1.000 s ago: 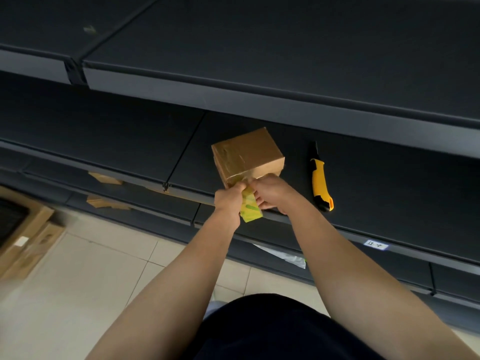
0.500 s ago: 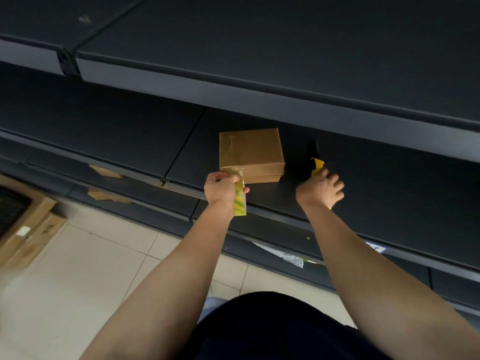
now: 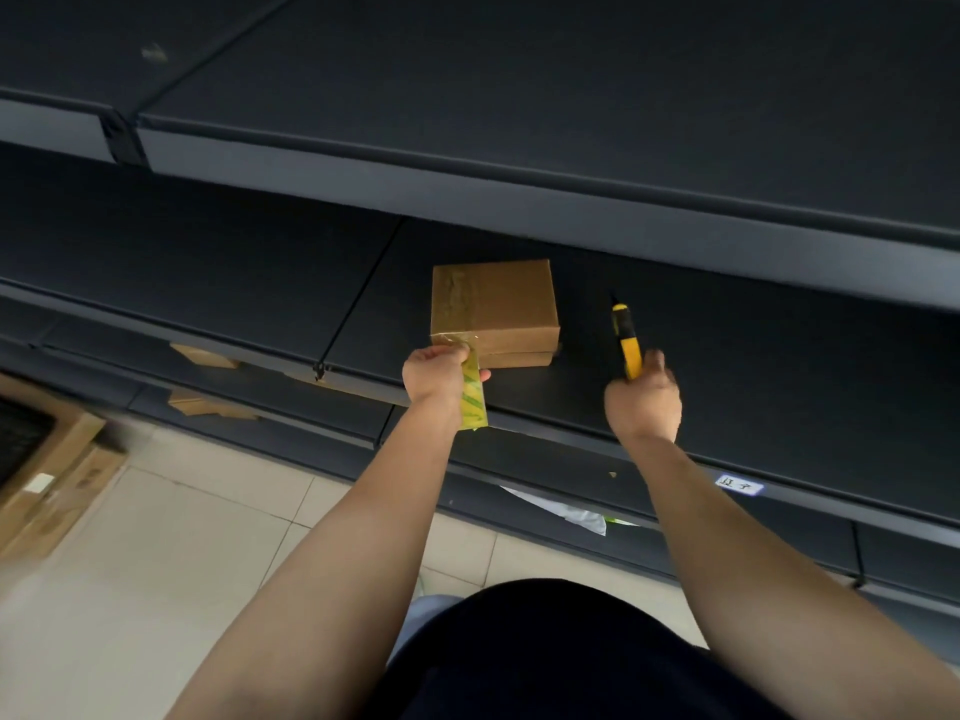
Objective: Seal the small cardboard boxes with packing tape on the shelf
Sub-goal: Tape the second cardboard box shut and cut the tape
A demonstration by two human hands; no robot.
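Box (image 3: pixel 493 304) lies flat on the dark middle shelf (image 3: pixel 779 366), just past both hands. Nearest me, pale tiles (image 3: pixel 182 537) run under the racking, with big cartons (image 3: pixel 52 485) stacked at the left. At the shelf's front edge the left hand (image 3: pixel 434 374) curls round yellow-green tape (image 3: pixel 474 402), a shiny strip reaching onto the box's near corner. The right hand (image 3: pixel 643 402) grips a yellow knife (image 3: pixel 626 340), tip pointing away, apart from the box. Beyond, an upper shelf (image 3: pixel 519 96) overhangs.
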